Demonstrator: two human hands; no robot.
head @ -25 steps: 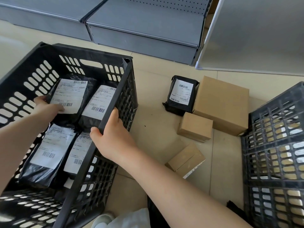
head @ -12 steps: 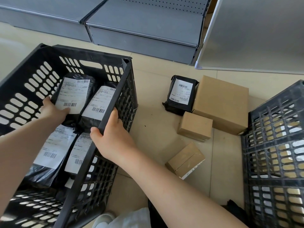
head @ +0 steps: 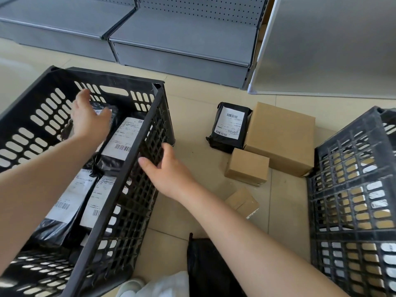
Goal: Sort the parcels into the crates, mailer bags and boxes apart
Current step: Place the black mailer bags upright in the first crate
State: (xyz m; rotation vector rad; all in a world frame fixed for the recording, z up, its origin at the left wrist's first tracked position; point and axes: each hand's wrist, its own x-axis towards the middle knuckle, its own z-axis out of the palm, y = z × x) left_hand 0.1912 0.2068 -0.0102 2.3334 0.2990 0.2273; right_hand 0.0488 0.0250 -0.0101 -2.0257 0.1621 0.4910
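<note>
The left crate stands tilted on the floor with black mailer bags inside it, labels up; the left hand hangs with fingers spread and relaxed over the bag nearest the crate's far wall, and whether it touches that bag I cannot tell; it grips nothing. The right hand is at the outer face of that crate's right wall, about midway along its rim, fingers loosely open, thumb close to the mesh, holding nothing. The one mailer bag left outside lies flat on the floor ahead and to the right of the right hand, well clear of the left hand (which has the crate wall between it and the bag); so I judge the right hand the nearer and the natural one to fetch it. Its long axis runs roughly away from the person, its near end toward the crate's right wall; its right edge touches the large box, and the small box sits just at its near right corner. A third box lies nearer the person; the right crate stands at the right, boxes showing through its mesh.
</note>
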